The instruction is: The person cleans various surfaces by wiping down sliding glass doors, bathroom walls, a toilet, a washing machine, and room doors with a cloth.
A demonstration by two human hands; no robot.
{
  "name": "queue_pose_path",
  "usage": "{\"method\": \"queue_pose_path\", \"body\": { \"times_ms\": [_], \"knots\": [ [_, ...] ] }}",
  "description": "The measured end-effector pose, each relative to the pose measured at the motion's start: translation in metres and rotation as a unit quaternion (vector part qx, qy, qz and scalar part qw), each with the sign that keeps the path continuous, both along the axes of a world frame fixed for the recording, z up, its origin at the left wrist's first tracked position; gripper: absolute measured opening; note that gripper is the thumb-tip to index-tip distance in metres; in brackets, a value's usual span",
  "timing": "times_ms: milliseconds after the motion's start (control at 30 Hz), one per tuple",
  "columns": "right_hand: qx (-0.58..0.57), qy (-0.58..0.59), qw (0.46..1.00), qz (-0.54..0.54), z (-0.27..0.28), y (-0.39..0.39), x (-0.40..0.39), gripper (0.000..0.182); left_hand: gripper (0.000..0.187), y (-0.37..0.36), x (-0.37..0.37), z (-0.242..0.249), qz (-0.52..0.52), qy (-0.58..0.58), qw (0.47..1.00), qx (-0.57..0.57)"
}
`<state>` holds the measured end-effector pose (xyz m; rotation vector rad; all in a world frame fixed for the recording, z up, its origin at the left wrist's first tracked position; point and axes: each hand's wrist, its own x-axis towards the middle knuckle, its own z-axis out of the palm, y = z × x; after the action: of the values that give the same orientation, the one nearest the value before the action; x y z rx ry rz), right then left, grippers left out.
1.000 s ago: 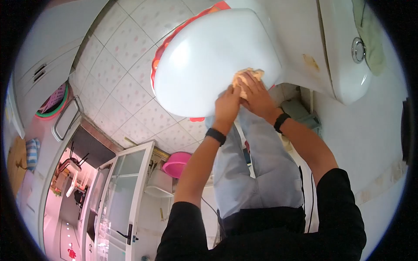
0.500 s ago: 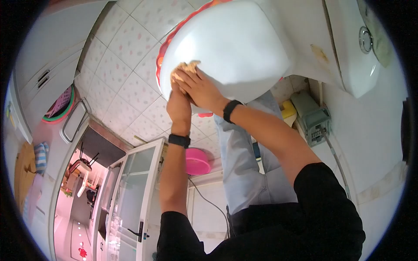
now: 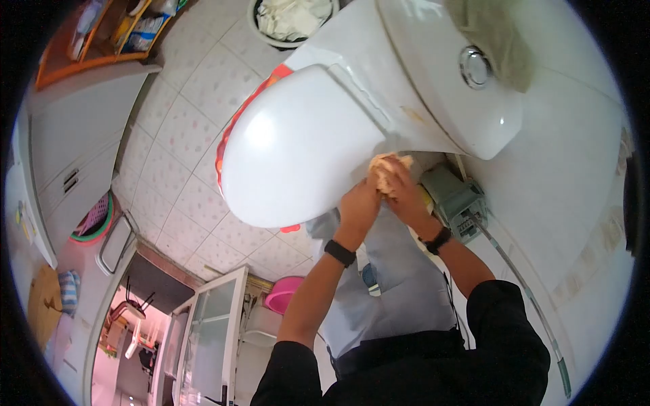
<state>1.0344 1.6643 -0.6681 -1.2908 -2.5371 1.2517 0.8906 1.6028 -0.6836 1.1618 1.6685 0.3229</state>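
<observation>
Both of my hands meet around a crumpled tan cloth (image 3: 388, 170), just off the near right edge of the closed white toilet lid (image 3: 298, 149). My left hand (image 3: 360, 206) grips the cloth from the left side. From the right, my right hand (image 3: 406, 200) has its fingers wrapped over it. A red scalloped seat trim (image 3: 233, 122) shows along the lid's far left rim. The white tank (image 3: 440, 81) with its round flush button (image 3: 475, 67) stands to the upper right.
Around the toilet are a basket of white cloth (image 3: 292, 19) above, a grey-green bin (image 3: 450, 193) at right, a long rod (image 3: 521, 284), a pink basin (image 3: 283, 294) and an open glass-paned door (image 3: 210, 331). A grey-green cloth (image 3: 494, 40) drapes over the tank.
Both hands and the cloth have moved from the lid's left part to its near right edge. The view has shifted, bringing the tank and the white-cloth basket further into sight.
</observation>
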Motion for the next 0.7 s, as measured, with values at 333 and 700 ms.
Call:
{"method": "queue_pose_path", "body": {
  "times_ms": [333, 700],
  "knots": [
    [0.234, -0.002, 0.948, -0.216, 0.107, 0.080, 0.061, 0.056, 0.034, 0.110, 0.081, 0.118, 0.016, -0.027, 0.967, 0.252],
    [0.196, 0.073, 0.975, -0.081, 0.090, 0.160, -0.018, 0.068, 0.028, 0.160, 0.031, 0.117, 0.214, 0.070, 0.934, 0.279]
  ]
}}
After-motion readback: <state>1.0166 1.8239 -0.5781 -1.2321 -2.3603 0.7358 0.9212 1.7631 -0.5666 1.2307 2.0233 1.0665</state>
